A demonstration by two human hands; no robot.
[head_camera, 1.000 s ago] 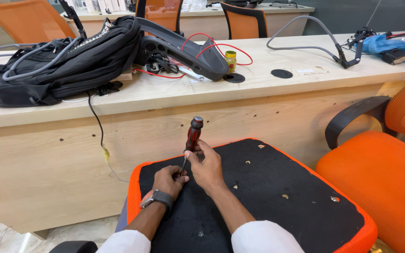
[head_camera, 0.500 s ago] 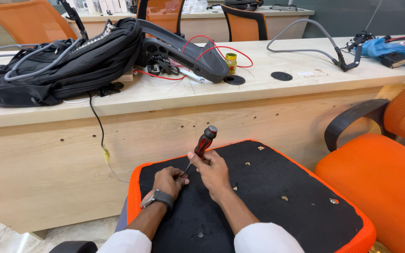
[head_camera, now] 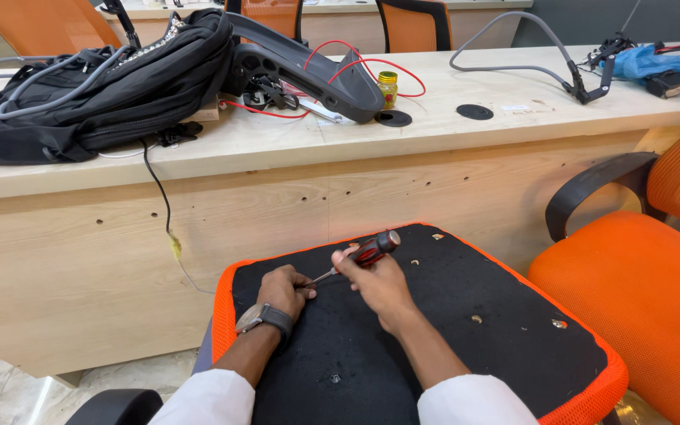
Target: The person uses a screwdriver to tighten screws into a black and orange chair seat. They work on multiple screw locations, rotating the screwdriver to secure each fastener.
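My right hand [head_camera: 379, 285] grips a screwdriver [head_camera: 364, 254] with a red and black handle, tilted low to the right, its thin shaft pointing left. My left hand [head_camera: 283, 290], with a watch on the wrist, rests as a fist on the black underside of an orange chair seat [head_camera: 466, 354] and meets the shaft's tip; whether it pinches the tip I cannot tell. Several small screw holes dot the black panel.
A long wooden desk [head_camera: 293, 189] stands just behind the seat, bearing a black backpack [head_camera: 104, 94], a grey chair part [head_camera: 308, 67] with red wires, a small yellow jar [head_camera: 388, 86] and a grey hose. An orange armchair [head_camera: 639, 267] sits at the right.
The screwdriver handle has swung down from nearly upright to a low tilt toward the right. My right hand moved right with it; my left hand stayed by the tip.
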